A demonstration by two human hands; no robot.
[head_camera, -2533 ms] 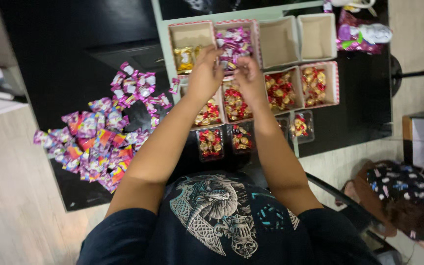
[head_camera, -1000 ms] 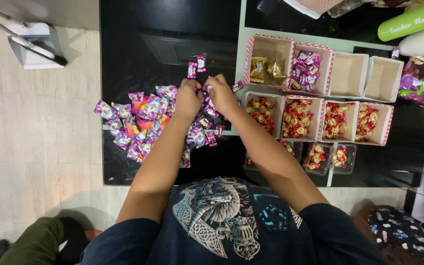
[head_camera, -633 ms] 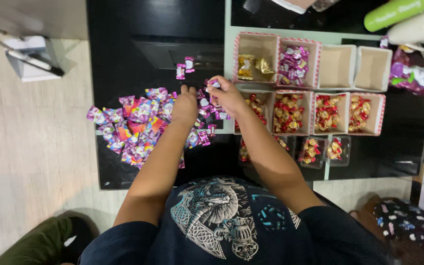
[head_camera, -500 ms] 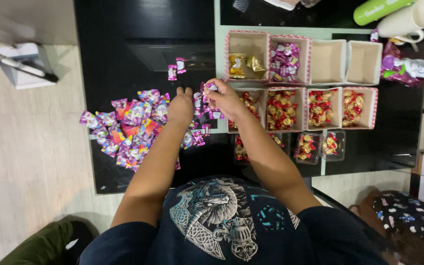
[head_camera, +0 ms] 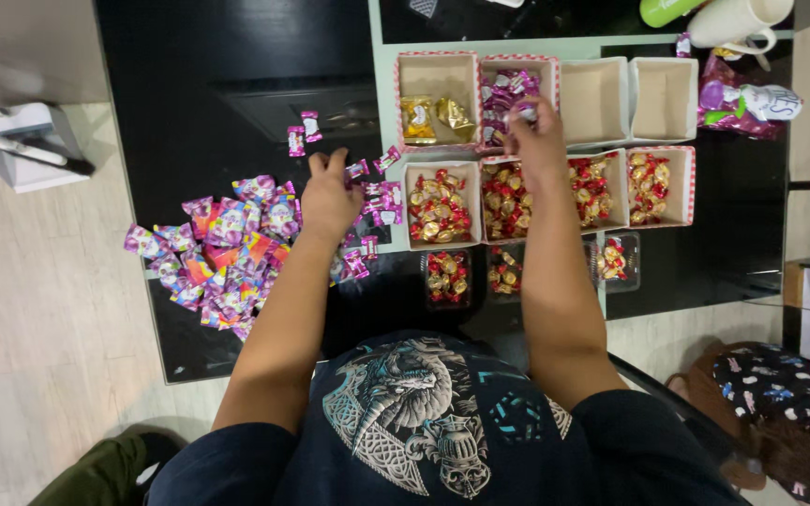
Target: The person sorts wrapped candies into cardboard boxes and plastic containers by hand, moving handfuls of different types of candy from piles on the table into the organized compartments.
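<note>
Head view: right hand [head_camera: 538, 141] pinched on pink-wrapped candies [head_camera: 508, 94] over the 2nd paper box [head_camera: 549, 75] of the top row. Left hand [head_camera: 328, 195] spread flat on the black table [head_camera: 199, 84], touching the loose pink candy pile [head_camera: 227, 239].

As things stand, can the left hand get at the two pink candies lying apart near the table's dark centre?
Probably yes. The left hand rests at the candy pile's edge, and only bare black table shows between it and the two stray candies.
</note>
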